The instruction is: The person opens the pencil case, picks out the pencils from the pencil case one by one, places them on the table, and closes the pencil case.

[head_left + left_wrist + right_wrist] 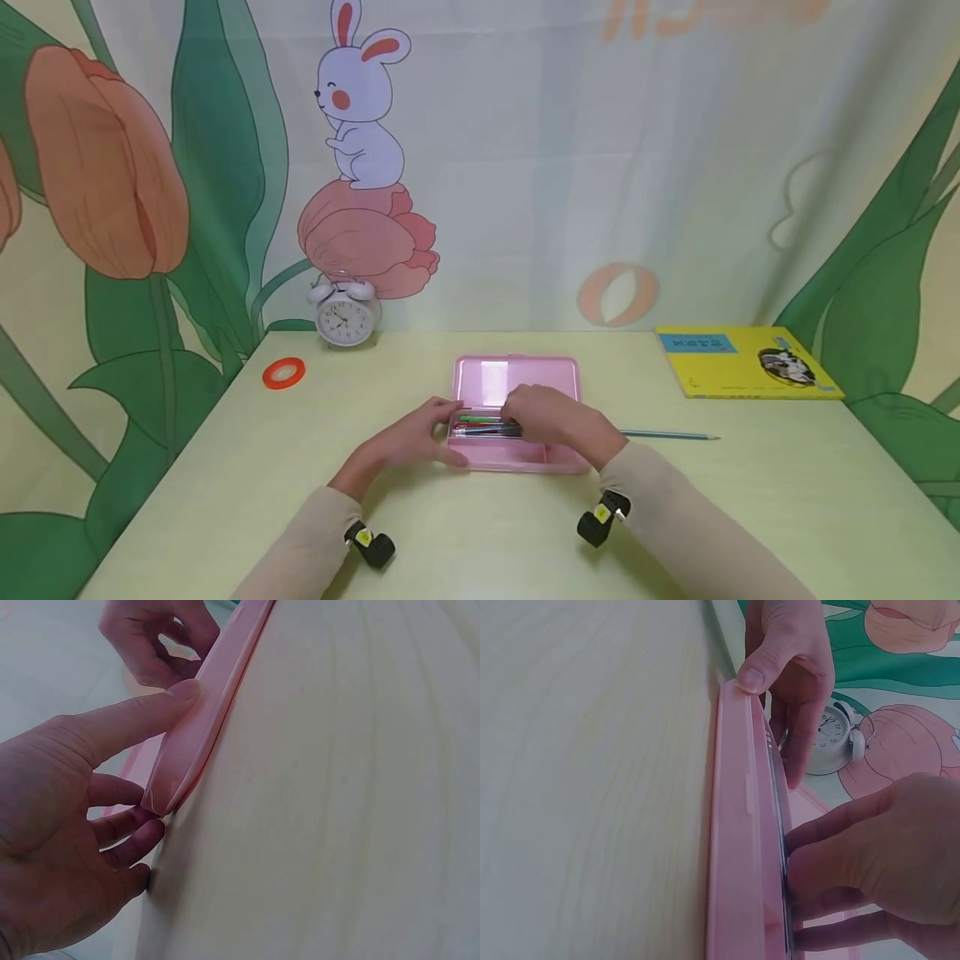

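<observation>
A pink pencil case [498,454] lies with its lid [480,385] raised at the back. Several pens [480,431], one of them green, sit in its rear compartment. At the left end, my left hand [412,435] steadies the case, its thumb on the front wall [206,712] and its other fingers around the corner. My right hand [551,414] reaches over the front into the case, fingers bent at the right part of the pens. In the right wrist view, a dark pen [778,799] runs along the fingertips of that hand [900,859], which partly hide it.
To the right of the case lies a blue pencil [671,435]. A yellow book [750,362] is at the back right. At the back left stand a white alarm clock [346,319] and a roll of red tape [283,373]. A printed curtain [510,167] hangs behind the table.
</observation>
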